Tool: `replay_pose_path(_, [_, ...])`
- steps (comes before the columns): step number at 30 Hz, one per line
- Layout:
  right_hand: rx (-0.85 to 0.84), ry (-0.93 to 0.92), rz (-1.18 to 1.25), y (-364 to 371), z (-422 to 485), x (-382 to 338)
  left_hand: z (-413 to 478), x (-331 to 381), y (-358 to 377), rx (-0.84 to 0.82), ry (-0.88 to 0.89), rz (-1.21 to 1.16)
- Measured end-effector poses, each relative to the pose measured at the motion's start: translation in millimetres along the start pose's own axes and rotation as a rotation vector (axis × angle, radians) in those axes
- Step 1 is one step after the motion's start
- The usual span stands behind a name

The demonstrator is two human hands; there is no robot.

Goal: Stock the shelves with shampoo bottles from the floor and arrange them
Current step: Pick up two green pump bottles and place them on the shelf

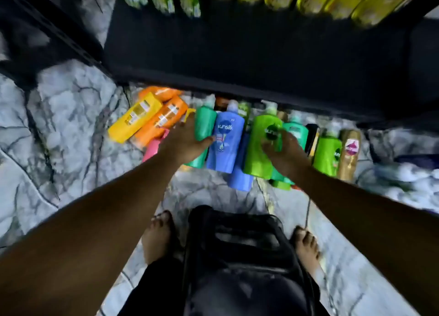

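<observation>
floor [71, 130] strewn w/ shampoo; l hand [185, 142] over teal bottle [204, 123], grip unclear; r hand [287, 154] grasps lime bottle [257, 147].

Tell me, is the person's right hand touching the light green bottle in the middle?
Touching. The head view shows the right hand with its fingers curled over the light green bottle, across its dark logo.

Head view, steeply down, close overhead
</observation>
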State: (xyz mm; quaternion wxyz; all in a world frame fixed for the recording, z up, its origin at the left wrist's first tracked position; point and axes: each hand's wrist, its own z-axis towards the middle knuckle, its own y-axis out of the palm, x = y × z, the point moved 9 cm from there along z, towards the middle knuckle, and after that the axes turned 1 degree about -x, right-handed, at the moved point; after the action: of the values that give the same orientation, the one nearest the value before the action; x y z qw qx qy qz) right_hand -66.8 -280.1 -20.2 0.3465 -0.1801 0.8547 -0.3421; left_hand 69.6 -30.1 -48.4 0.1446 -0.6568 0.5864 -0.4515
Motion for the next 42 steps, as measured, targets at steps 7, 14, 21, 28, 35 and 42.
replay_pose_path(7, [-0.142,0.109,0.143,23.1,91.7,20.1,55.1,-17.7,23.0,0.027,0.03,-0.093])
replay_pose_path(14, [-0.208,0.139,-0.013,36.0,117.9,31.3,54.0,-13.4,6.0,0.088,0.025,-0.215])
replay_pose_path(21, [-0.148,-0.173,-0.16,39.6,35.9,-32.3,-80.7,-160.3,111.1,-0.015,-0.395,-0.268])
replay_pose_path(28, [-0.192,-0.37,0.065,61.9,-45.2,-57.1,-89.1,-116.5,72.1,-0.001,-0.152,-0.287])
replay_pose_path(35, [-0.135,-0.393,0.282,97.6,-97.4,-69.9,-108.3,-61.8,48.1,-0.279,0.007,-0.746])
replay_pose_path(42, [-0.104,-0.377,0.176,120.6,-118.6,-48.0,-104.1,-66.5,49.1,-0.403,0.134,-0.517])
